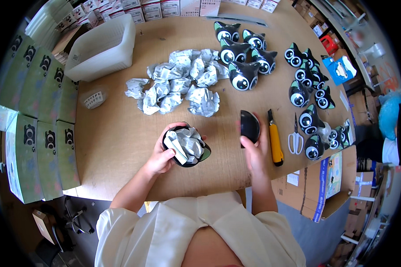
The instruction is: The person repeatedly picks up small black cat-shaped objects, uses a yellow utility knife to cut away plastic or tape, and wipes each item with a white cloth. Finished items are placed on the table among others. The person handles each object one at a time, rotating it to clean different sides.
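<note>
My left hand (161,155) is wrapped round a black, hollow cat-head shell (204,156) with a green ear. Crumpled silver-white paper (186,143) fills its opening, which faces up. To the right, my right hand (256,150) grips a smooth, rounded black shell piece (250,126), held upright and apart from the cat-head shell. Beyond my hands lies a heap of crumpled paper balls (170,84). A yellow box cutter (275,140) rests just right of my right hand, with white-handled scissors (295,141) beside it.
Several big-eyed black cat heads (243,75) stand at the far middle, and more cat heads (299,92) along the right. A whitish plastic bin (100,58) is at far left, near a small white basket (93,100). Stacked green boxes (26,153) line the left edge. An open carton (305,189) stands lower right.
</note>
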### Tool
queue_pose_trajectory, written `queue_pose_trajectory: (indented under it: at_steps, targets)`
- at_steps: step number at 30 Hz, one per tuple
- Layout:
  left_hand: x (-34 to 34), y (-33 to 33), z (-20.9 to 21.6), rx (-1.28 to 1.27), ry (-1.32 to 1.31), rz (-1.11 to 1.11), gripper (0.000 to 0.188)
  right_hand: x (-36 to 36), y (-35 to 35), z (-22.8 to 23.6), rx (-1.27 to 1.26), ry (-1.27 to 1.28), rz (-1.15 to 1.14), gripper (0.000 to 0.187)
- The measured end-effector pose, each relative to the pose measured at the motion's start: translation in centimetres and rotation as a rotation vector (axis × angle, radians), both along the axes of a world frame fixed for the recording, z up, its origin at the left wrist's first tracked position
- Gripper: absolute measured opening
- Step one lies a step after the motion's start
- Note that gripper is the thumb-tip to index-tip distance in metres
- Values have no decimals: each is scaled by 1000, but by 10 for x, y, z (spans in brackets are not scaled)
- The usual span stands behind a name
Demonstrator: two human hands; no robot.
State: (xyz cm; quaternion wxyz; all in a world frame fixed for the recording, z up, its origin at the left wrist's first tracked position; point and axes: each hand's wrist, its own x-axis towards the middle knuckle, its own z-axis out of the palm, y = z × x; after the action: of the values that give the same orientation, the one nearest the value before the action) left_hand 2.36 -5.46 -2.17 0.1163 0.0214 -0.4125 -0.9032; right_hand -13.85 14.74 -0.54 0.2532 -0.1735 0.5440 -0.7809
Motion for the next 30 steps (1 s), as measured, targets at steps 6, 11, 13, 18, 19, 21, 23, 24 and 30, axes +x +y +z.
queue_pose_trajectory:
  at_steps: [6,11,13,18,19,21,23,24,30]
  targets:
    - [7,-3,16,84,87,-27,85,-11,6,4,1066,982,-124,84]
    - [15,-3,17,203,33,-9,87,8,-14,36,678,1105,-39,94]
    - [19,-4,17,170,-86,15,88,27,-32,55,174,932,334,89]
    - [29,-10,10,128,-180,77,84,54,-72,66,204,1177,542,74]
    - [30,-12,12,115,-180,72,82,56,-76,64,192,1200,550,73]
    - [34,-17,17,72,-202,85,77,65,-81,58,225,1176,516,69]
    - [38,-20,18,-5,-235,127,76,70,-88,53,219,1139,486,65]
    - [41,-22,16,-2,-236,157,74,72,-92,50,199,1114,474,63]
    - [62,-39,15,144,-255,292,70,73,-116,55,36,916,360,52]
